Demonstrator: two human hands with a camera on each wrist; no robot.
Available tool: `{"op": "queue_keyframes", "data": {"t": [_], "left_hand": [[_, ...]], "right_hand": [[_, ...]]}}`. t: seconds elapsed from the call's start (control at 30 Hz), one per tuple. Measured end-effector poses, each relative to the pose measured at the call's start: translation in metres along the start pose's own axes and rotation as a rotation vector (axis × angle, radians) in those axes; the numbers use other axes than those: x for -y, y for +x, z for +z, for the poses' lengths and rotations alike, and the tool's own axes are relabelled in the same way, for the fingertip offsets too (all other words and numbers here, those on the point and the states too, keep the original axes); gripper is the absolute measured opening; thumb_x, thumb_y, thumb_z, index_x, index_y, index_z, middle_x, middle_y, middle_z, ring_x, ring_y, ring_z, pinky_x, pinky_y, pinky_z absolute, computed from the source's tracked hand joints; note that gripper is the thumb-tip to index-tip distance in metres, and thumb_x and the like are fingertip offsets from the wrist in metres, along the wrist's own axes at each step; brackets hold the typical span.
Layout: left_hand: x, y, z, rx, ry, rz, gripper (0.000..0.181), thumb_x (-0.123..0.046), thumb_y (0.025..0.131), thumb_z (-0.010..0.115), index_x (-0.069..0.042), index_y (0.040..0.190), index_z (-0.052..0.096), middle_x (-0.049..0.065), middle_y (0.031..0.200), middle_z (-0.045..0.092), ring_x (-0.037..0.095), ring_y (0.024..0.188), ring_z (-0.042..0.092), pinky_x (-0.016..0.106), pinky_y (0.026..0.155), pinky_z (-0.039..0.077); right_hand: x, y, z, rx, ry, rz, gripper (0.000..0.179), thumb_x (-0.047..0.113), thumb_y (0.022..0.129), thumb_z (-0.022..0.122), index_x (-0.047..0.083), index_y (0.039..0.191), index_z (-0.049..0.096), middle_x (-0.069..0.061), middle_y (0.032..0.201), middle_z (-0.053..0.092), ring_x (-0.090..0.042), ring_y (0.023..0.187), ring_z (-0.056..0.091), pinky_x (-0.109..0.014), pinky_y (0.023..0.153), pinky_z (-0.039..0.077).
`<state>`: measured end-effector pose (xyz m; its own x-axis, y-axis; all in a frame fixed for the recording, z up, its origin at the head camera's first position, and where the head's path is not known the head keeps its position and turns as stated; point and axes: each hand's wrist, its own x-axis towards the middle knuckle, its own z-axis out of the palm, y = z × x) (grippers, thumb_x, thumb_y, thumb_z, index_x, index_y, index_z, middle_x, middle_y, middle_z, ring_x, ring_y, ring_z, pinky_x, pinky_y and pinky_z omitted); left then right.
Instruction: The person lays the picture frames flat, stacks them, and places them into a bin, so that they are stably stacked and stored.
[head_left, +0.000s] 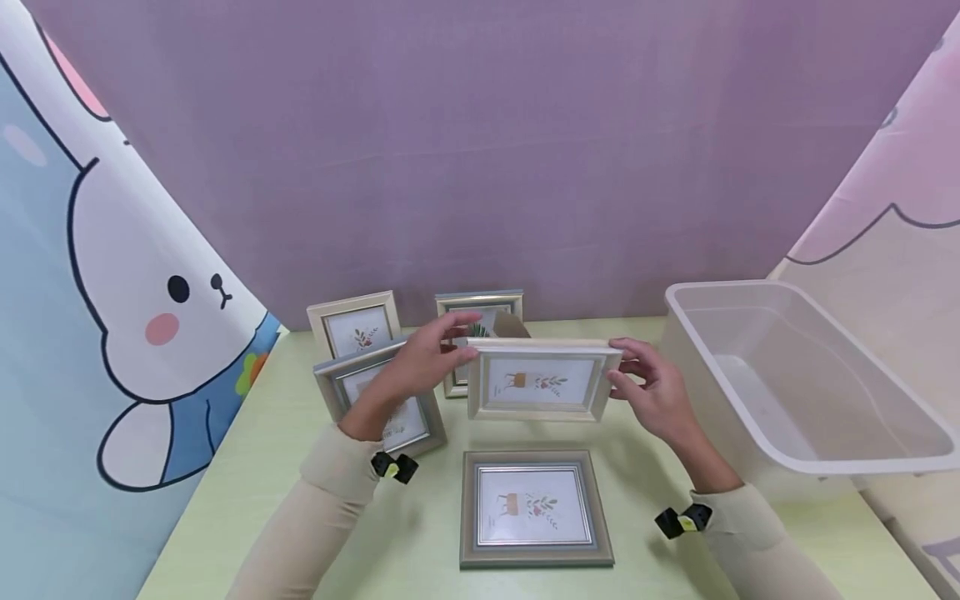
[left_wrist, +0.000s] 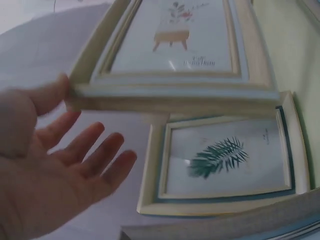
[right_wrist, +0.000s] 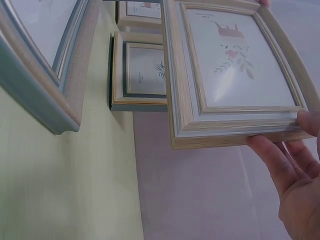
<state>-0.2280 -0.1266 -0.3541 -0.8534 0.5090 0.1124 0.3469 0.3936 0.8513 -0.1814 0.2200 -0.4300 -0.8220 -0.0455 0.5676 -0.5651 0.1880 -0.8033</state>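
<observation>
A light wood picture frame with a print of a table and flowers is held up sideways above the table. My left hand pinches its left end between thumb and index finger; in the left wrist view the other fingers spread away from it. My right hand grips its right end, thumb on the front, fingers behind. A grey-brown frame lies flat below. Behind the left hand stand a silvery frame, tilted, a cream frame, and a gold-edged frame with a green leaf print.
A white plastic bin stands on the right side of the pale green table. A purple cloth hangs behind, and a rabbit-printed cloth covers the left side.
</observation>
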Motion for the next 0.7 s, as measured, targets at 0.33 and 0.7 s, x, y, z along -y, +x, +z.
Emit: {"op": "queue_keyframes", "data": {"t": [0.33,0.7], "left_hand": [[0.027,0.005,-0.011,0.231,-0.258,0.091,0.081,-0.033,0.1,0.066,-0.016,0.163,0.018,0.005,0.172,0.015,0.04,0.157,0.015,0.059,0.122,0.029],[0.043,0.014,-0.005,0.335,-0.405,0.148,0.121,-0.069,0.079,0.075,-0.017,0.164,0.007,0.016,0.172,-0.001,0.04,0.158,0.01,0.069,0.121,0.02]], "right_hand": [[0.001,-0.003,0.001,0.038,0.051,-0.028,0.042,-0.026,0.084,0.061,-0.017,0.124,0.053,0.006,0.095,0.064,0.0,0.086,0.07,-0.026,0.061,0.062],[0.002,-0.005,0.003,0.059,0.112,-0.033,0.041,-0.026,0.085,0.059,-0.017,0.124,0.052,0.006,0.101,0.066,-0.002,0.087,0.071,-0.027,0.061,0.062]]}}
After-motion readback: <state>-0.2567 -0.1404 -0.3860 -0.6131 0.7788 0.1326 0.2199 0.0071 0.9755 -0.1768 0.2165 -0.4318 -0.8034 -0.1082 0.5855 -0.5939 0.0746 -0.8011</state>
